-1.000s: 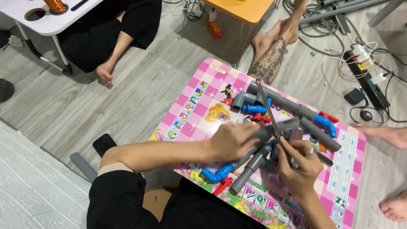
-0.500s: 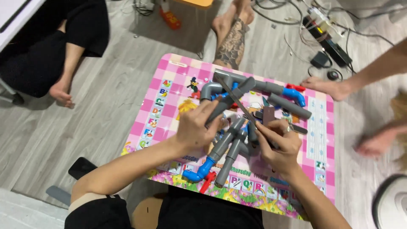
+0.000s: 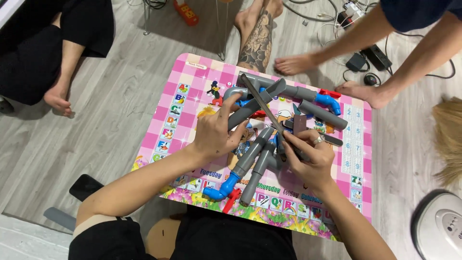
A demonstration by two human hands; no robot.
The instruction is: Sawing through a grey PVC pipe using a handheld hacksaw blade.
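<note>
Pipes everywhere on a pink checked children's table [image 3: 192, 82]: a tangle of grey pipe pieces [image 3: 255, 154] with blue elbow joints [image 3: 219, 191] and a few red fittings [image 3: 231, 200], all lying on the tabletop in front of the person. Left hand [image 3: 214, 132] rests on the grey pipes at the middle of the pile, fingers spread apart, fingertips pressing down on one slanted grey pipe [image 3: 255, 103], not wrapped round it. Right hand [image 3: 308, 159], ring on one finger, is closed around the handle end of a long thin grey tool [image 3: 262, 103], a saw-like blade that runs up and left across the pile. Blade lies over the slanted pipe, touching or just above it, cannot tell which. Another blue elbow [image 3: 329, 102] sits at the far right end of the pile.

Around: a tattooed leg [image 3: 257, 43] beyond the table, another person's arm [image 3: 356, 36] reaching to the floor, cables and adapters [image 3: 365, 55] at the top right, a white round device [image 3: 440, 226] at the lower right.
</note>
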